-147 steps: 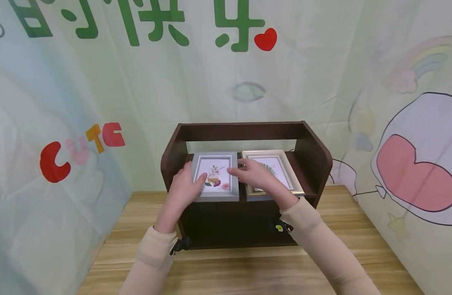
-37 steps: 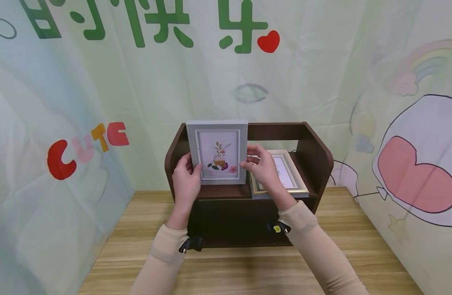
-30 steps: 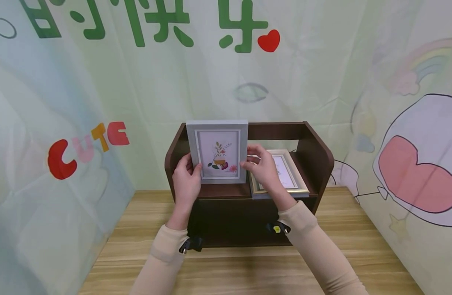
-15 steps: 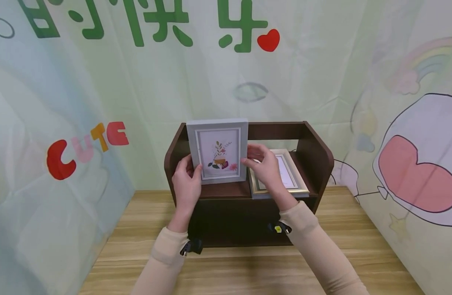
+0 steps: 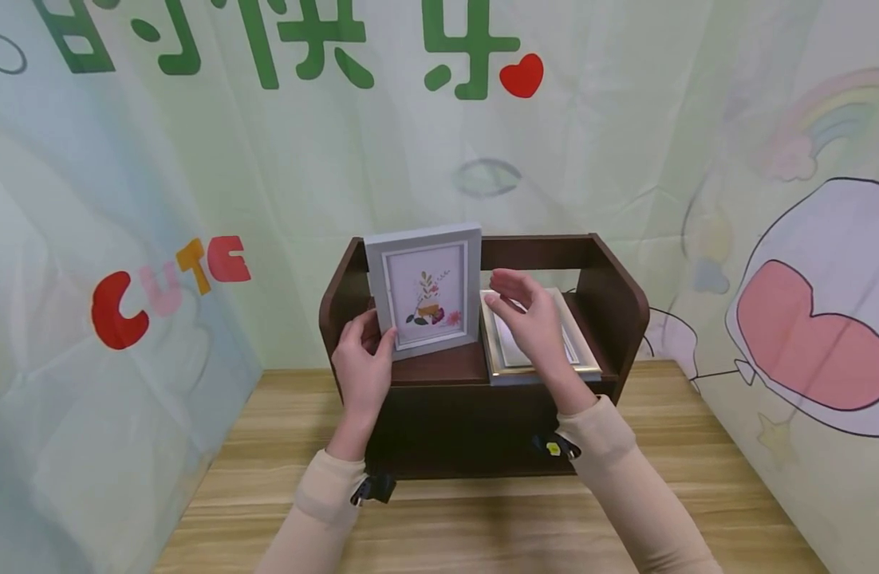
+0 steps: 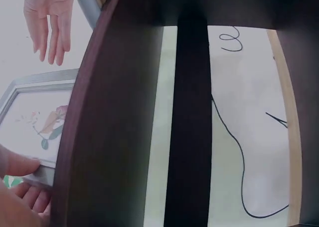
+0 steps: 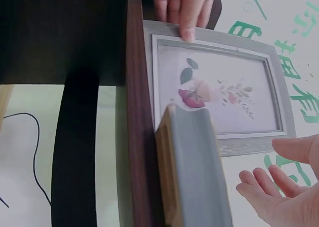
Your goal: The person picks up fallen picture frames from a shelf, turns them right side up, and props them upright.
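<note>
A grey-white picture frame (image 5: 428,291) with a flower print stands upright on the left of the dark brown shelf (image 5: 439,368), turned slightly so its right side sits farther back. My left hand (image 5: 362,360) grips its lower left edge, thumb on the front and fingers behind. In the right wrist view the left hand's thumb presses the grey picture frame (image 7: 224,92) near its edge. My right hand (image 5: 529,319) is apart from it, fingers loosely bent, over a gold-edged picture frame (image 5: 579,351) that lies flat on the right and is partly covered by this hand.
The shelf's side panels (image 5: 612,311) rise at both ends, with a back rail (image 5: 540,249) between them. The shelf stands on a wood-grain table (image 5: 439,526). Printed cloth (image 5: 590,143) hangs behind and at both sides.
The grey picture frame, flat on the shelf at first, was raised upright by both hands. It has since turned slightly, and my right hand has let go and moved right.
</note>
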Available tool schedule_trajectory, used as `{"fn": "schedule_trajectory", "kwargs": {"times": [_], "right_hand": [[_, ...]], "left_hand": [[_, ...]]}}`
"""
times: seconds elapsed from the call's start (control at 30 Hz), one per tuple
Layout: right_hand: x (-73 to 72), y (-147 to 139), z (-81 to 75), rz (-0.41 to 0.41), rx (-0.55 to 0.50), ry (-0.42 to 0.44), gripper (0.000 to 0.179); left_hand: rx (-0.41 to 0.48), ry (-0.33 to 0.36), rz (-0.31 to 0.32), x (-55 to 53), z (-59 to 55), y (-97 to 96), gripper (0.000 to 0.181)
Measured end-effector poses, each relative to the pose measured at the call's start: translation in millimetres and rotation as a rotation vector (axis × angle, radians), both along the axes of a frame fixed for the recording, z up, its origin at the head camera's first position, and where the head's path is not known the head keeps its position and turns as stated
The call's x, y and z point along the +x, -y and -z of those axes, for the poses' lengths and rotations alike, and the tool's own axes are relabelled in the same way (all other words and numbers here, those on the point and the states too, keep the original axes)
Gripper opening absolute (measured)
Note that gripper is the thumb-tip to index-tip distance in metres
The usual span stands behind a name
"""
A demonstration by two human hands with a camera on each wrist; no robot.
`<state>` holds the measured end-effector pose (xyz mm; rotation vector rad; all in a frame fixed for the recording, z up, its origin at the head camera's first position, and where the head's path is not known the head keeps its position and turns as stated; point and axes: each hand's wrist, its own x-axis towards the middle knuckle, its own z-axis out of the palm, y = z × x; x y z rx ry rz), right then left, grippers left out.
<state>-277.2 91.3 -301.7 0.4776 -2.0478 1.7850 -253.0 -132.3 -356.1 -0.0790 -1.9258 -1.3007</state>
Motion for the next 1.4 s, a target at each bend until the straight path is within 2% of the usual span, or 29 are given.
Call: {"fn": "schedule_trajectory", "kwargs": {"times": [0.37, 0.6, 0.63, 0.9, 1.13, 1.4], "right_hand": [[27.4, -4.7, -23.9, 0.025, 0.016, 0.0, 0.04], [5.6, -13.3, -4.3, 0.053, 0.018, -0.063, 0.04], [6.1, -13.5, -4.9, 0.055, 0.021, -0.069, 0.04], [8.5, -11.3, -12.6, 0.022, -0.002, -0.091, 0.041], [27.8, -2.0, -34.3, -0.004, 0.004, -0.122, 0.041], [29.9, 2.4, -43.5, -0.01, 0.034, -0.153, 0.04]], "left_hand": [[0.024, -0.018, 0.005, 3.0, 13.3, -0.9, 0.028], [0.015, -0.084, -0.022, 5.8, 17.1, -6.2, 0.028], [0.014, -0.093, -0.022, 5.7, 17.5, -7.0, 0.028], [0.017, -0.137, -0.039, 5.3, 20.0, -13.3, 0.028], [0.026, -0.193, -0.057, 5.4, 22.7, -20.9, 0.027], [0.035, -0.223, -0.085, 5.4, 26.5, -30.1, 0.028]]}}
